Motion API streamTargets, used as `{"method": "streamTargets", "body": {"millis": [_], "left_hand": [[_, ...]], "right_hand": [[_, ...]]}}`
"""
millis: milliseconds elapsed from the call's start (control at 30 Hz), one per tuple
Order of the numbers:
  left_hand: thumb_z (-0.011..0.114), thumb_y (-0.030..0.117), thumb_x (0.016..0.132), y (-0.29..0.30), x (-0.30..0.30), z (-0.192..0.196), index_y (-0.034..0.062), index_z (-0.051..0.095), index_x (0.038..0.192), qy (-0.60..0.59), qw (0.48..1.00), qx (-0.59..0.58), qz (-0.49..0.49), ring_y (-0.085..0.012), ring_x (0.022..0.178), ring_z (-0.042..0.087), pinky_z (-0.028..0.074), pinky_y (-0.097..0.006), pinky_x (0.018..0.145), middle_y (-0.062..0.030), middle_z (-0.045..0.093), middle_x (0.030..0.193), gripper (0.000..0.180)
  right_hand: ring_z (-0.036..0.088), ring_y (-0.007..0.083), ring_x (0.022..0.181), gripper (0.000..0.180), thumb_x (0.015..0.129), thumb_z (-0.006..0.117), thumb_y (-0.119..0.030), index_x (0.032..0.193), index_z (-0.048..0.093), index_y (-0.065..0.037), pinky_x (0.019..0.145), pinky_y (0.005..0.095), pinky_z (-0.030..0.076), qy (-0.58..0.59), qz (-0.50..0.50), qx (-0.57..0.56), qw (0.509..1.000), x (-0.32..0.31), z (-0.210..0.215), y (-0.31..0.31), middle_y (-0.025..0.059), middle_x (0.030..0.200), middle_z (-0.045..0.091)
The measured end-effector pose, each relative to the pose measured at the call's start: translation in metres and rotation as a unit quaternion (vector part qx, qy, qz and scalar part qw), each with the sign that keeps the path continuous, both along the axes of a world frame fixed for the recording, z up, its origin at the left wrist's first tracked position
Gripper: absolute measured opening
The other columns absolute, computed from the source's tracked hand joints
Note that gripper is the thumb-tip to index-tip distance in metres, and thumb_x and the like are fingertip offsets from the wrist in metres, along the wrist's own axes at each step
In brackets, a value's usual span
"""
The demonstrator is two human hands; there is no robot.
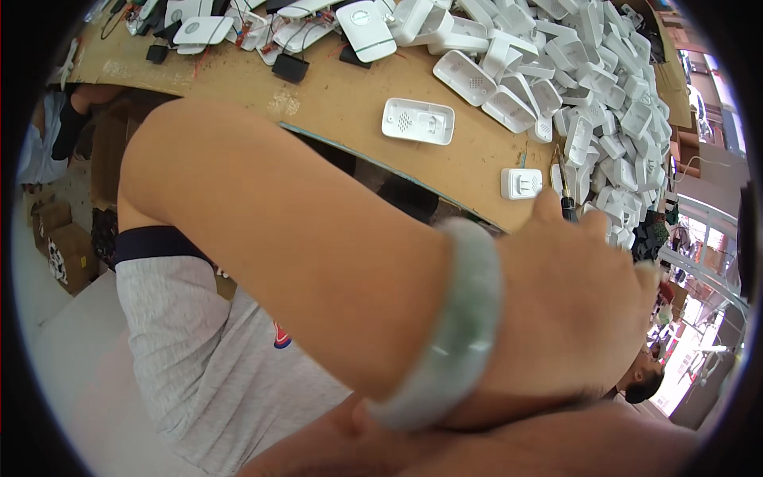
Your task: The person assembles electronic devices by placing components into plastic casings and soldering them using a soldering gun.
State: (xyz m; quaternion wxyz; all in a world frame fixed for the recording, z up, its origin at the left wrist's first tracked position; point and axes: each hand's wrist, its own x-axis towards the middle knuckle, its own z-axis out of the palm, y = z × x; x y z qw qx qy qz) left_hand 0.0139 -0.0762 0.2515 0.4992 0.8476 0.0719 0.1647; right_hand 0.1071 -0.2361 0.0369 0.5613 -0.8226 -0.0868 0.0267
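Observation:
My left hand (568, 310) is raised close to the view, a pale green bangle (457, 326) around its wrist. Its fingers are blurred and mostly hidden behind the back of the hand. Past the fingertips appears a slim tool with a dark handle (568, 208); whether the hand touches it, I cannot tell. A small white plug piece with prongs (522, 184) sits on the table beyond the knuckles. Farther left lies an open white plastic housing (417, 122) with a speaker grille. At the lower edge, skin of what appears to be my right arm (556, 445) shows; its fingers are hidden.
A large heap of white plastic housings (604, 87) covers the table's right side. White units with wires (290, 36) and small black boxes (290, 68) lie along the far left. The tan table's near edge (358, 151) runs behind my forearm. A person (645, 378) is at the right.

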Motion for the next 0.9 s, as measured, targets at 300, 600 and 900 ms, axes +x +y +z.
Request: {"method": "streamTargets", "body": {"millis": [300, 600, 900], "left_hand": [[0.061, 0.021, 0.089, 0.287, -0.125, -0.09, 0.0033, 0.059, 0.13, 0.018, 0.973, 0.14, 0.184, -0.0293, 0.11, 0.065, 0.049, -0.039, 0.092, -0.0167, 0.067, 0.118, 0.045], [0.045, 0.047, 0.093, 0.676, -0.204, -0.222, 0.0073, 0.059, 0.13, 0.25, 0.779, 0.303, 0.49, -0.0399, 0.121, 0.056, 0.041, -0.047, 0.104, -0.0218, 0.059, 0.134, 0.056], [0.048, 0.039, 0.087, 0.576, -0.135, -0.201, -0.0008, 0.054, 0.133, 0.317, 0.867, 0.233, 0.305, -0.043, 0.116, 0.059, 0.044, -0.046, 0.1, -0.0278, 0.061, 0.128, 0.061]], "right_hand": [[0.046, 0.0078, 0.055, 0.018, 0.099, 0.061, -0.006, 0.113, 0.06, 0.005, 0.052, 0.024, 0.04, -0.018, 0.051, 0.161, 0.986, 0.003, 0.024, 0.025, 0.0016, 0.066, 0.052], [0.046, 0.0075, 0.054, 0.018, 0.098, 0.063, -0.008, 0.11, 0.061, 0.006, 0.052, 0.0228, 0.036, -0.034, 0.013, 0.138, 0.99, 0.007, 0.032, 0.064, 0.0015, 0.066, 0.052], [0.045, 0.0075, 0.054, 0.02, 0.097, 0.064, -0.008, 0.111, 0.06, 0.006, 0.051, 0.0232, 0.037, -0.03, -0.009, 0.148, 0.988, 0.023, 0.022, 0.091, 0.0018, 0.067, 0.053]]}}
